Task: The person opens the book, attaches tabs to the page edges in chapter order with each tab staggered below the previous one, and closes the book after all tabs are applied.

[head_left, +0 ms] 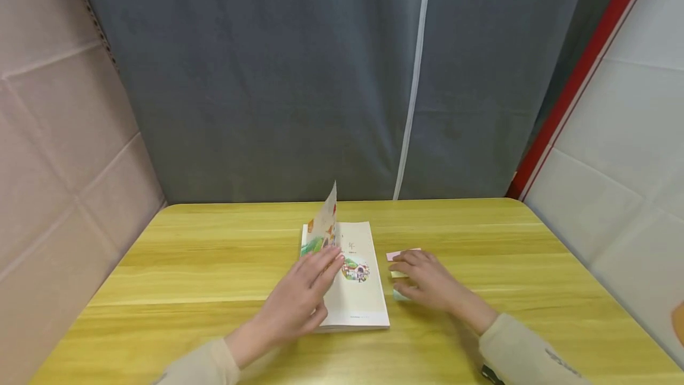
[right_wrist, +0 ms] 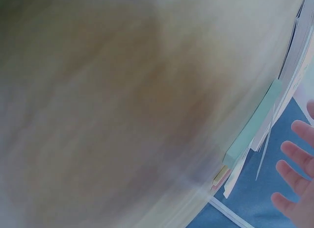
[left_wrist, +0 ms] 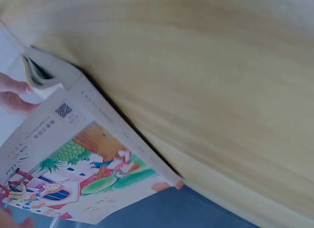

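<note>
A paperback book (head_left: 358, 308) lies on the table with its illustrated front cover (left_wrist: 91, 164) raised almost upright. On the page beneath is a small round colored picture. My left hand (head_left: 299, 297) reaches over the book, its fingers extended against the raised cover near the page. To the right of the book, my right hand (head_left: 430, 281) hovers low with its fingers spread over a row of small sticky-note pads: pink (head_left: 396, 255), yellow (head_left: 398, 274) and mint green (right_wrist: 252, 125). The fingers partly cover these pads in the head view.
The wood-grain table (head_left: 214, 254) ends at a grey curtain (head_left: 278, 106) behind it. Pale cloth panels (head_left: 69, 153) stand on both sides, with a red strip (head_left: 582, 70) along the right one. A small dark object (head_left: 490, 374) shows beside the right sleeve.
</note>
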A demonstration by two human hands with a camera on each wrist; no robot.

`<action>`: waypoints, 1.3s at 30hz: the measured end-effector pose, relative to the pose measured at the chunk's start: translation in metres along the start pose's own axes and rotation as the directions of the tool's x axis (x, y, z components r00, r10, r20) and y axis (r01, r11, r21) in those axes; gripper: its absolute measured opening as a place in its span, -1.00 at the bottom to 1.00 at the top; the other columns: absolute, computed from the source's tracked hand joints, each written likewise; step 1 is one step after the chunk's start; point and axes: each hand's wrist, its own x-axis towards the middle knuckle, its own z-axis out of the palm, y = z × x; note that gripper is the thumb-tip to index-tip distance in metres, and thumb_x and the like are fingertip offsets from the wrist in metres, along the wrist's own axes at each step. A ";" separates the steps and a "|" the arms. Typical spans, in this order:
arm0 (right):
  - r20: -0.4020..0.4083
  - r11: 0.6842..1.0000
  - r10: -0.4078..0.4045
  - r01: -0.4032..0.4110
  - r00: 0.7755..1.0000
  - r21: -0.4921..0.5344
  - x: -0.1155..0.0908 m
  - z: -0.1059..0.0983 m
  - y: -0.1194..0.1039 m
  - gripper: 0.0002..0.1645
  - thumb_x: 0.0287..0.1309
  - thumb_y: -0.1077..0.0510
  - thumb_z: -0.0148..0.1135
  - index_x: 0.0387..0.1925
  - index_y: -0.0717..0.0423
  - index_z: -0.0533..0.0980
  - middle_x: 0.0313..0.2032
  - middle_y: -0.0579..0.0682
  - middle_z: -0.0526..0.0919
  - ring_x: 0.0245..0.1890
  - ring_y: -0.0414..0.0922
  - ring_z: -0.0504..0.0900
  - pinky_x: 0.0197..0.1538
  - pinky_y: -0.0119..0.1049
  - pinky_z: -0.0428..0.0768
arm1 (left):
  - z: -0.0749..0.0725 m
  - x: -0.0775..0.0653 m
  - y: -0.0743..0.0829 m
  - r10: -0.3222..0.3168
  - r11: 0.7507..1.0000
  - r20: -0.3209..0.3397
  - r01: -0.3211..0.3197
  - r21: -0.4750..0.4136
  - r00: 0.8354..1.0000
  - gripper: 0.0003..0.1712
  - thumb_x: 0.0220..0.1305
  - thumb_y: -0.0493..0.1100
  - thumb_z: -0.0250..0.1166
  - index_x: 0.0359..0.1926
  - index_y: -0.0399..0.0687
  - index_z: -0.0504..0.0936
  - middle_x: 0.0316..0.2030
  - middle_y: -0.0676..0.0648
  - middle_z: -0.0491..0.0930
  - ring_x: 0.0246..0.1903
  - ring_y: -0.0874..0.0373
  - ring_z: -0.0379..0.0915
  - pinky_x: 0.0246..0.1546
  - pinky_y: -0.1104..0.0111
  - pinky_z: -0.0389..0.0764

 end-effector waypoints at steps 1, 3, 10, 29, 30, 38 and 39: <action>0.001 1.000 -0.001 0.001 1.000 0.003 0.000 0.000 -0.001 -0.60 -0.01 0.04 0.20 -0.11 0.11 0.50 0.00 0.08 0.45 0.04 0.06 0.34 0.04 0.14 0.18 | -0.002 0.000 -0.001 0.009 1.000 -0.033 -0.009 0.012 0.999 -0.24 -0.17 -0.29 -0.14 0.22 -0.34 0.13 0.22 -0.26 0.11 0.21 -0.08 -0.01 0.12 0.05 0.07; 0.001 1.000 -0.004 0.004 1.000 0.006 0.001 0.000 -0.002 -0.60 -0.01 0.05 0.20 -0.11 0.12 0.50 0.00 0.08 0.45 0.04 0.07 0.34 0.04 0.15 0.18 | -0.007 -0.001 -0.004 0.027 0.999 -0.104 -0.024 0.024 0.994 -0.30 -0.11 -0.28 -0.23 0.19 -0.37 0.17 0.18 -0.28 0.17 0.17 -0.11 0.06 0.10 0.01 0.08; 0.010 1.000 -0.018 0.018 1.000 -0.004 0.002 0.000 -0.005 -0.60 -0.01 0.05 0.21 -0.10 0.14 0.50 -0.02 0.09 0.46 0.03 0.08 0.34 0.03 0.14 0.20 | -0.028 -0.008 -0.016 0.014 0.999 -0.273 -0.021 -0.025 0.962 -0.51 0.04 -0.25 -0.12 0.02 -0.34 0.41 -0.04 -0.16 0.45 -0.05 -0.08 0.36 0.08 -0.01 0.10; 0.010 0.997 -0.081 0.081 0.997 -0.016 0.003 0.002 -0.007 -0.62 -0.03 0.04 0.22 -0.15 0.12 0.52 -0.13 0.05 0.51 -0.02 0.06 0.38 0.00 0.07 0.26 | -0.048 -0.054 -0.034 -0.389 0.918 0.306 0.340 0.203 0.869 -0.55 -0.08 -0.01 0.29 -0.13 -0.12 0.54 -0.22 -0.01 0.51 -0.23 0.05 0.41 -0.13 0.10 0.36; 0.009 0.996 -0.085 0.085 0.996 -0.015 0.003 0.002 -0.008 -0.63 -0.03 0.03 0.22 -0.16 0.11 0.53 -0.14 0.04 0.51 -0.03 0.05 0.39 0.00 0.06 0.26 | -0.045 -0.054 -0.033 -0.399 0.916 0.342 0.351 0.196 0.851 -0.53 -0.07 0.00 0.29 -0.11 -0.11 0.54 -0.21 -0.01 0.51 -0.23 0.06 0.41 -0.19 0.14 0.40; 0.056 0.997 -0.076 0.076 0.996 0.000 0.004 0.006 -0.011 -0.64 -0.01 -0.01 0.20 -0.16 0.06 0.54 -0.16 -0.06 0.50 -0.04 -0.02 0.39 0.02 0.03 0.24 | -0.021 -0.039 -0.020 -0.377 0.920 0.462 0.383 0.086 0.803 -0.54 0.01 0.04 0.24 -0.08 -0.08 0.52 -0.20 0.01 0.48 -0.27 0.14 0.40 -0.44 0.27 0.47; 0.066 0.997 -0.071 0.071 0.995 0.000 0.004 0.007 -0.012 -0.64 -0.01 -0.02 0.19 -0.16 0.05 0.54 -0.16 -0.07 0.50 -0.03 -0.03 0.39 0.03 0.03 0.24 | -0.019 -0.036 -0.018 -0.372 0.920 0.472 0.384 0.074 0.799 -0.54 0.02 0.05 0.23 -0.08 -0.08 0.52 -0.21 0.00 0.47 -0.28 0.14 0.39 -0.46 0.28 0.46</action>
